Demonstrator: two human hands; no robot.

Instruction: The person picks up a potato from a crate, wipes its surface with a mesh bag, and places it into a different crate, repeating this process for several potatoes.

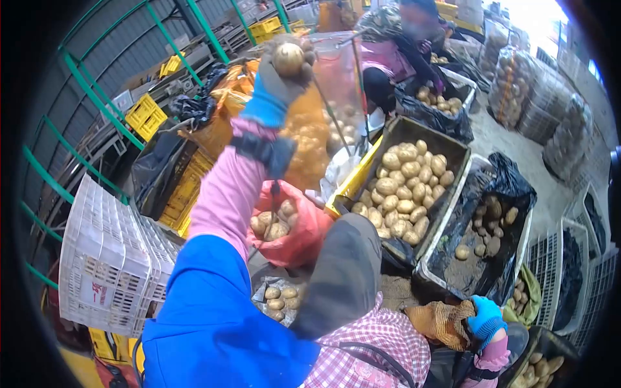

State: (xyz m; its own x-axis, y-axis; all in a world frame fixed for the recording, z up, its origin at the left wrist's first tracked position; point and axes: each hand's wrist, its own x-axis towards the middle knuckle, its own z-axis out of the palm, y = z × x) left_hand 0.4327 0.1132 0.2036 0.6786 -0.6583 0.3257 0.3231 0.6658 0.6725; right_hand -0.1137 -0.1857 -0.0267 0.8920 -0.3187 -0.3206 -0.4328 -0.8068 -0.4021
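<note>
My left hand (284,71), in a grey and blue glove, is raised at the upper middle with its fingers around a potato (288,59). Below it stands a red sack (294,226) with potatoes inside. My right hand (485,319), in a blue glove, is low on the right, closed on a brown cloth-like item (443,323) by my lap. In front of my knee is a black-lined crate (446,152) heaped with potatoes. Beside it a white crate (424,271) lined with black plastic holds fewer potatoes and loose soil.
A person (404,48) sits beyond the crates, near another potato crate (469,97). White crates (110,258) are stacked at left, before green railings (97,97). Filled net sacks (511,90) line the right. A small potato-filled bag (283,301) lies by my leg.
</note>
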